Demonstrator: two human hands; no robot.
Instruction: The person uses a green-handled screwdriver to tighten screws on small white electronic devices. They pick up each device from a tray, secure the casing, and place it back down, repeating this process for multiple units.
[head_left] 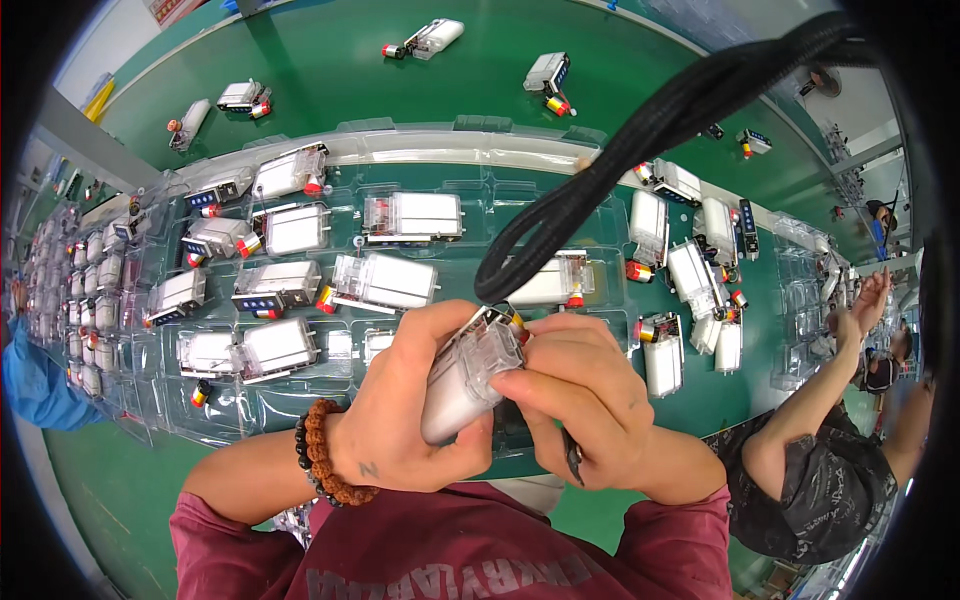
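Observation:
My left hand (400, 410) is closed around a white battery-like unit (458, 398) with a clear plastic end, held tilted over the near edge of the bench. At that clear end, my right hand (585, 395) pinches with thumb and fingers. A small part with red and yellow (521, 328) shows between the two hands, partly hidden by the right fingers. A slim dark pointed thing (573, 458) sticks out below the right palm; its kind is unclear. Just beyond my hands lie similar units (385, 280) in a clear plastic tray (480, 215).
A thick black cable loop (600, 190) hangs in front of the bench's right half. More units (690, 275) lie to the right and on the green surface (330, 60) behind. Stacked trays (85, 300) stand left. A co-worker's arm (810, 400) is at right, a blue sleeve (40, 375) at left.

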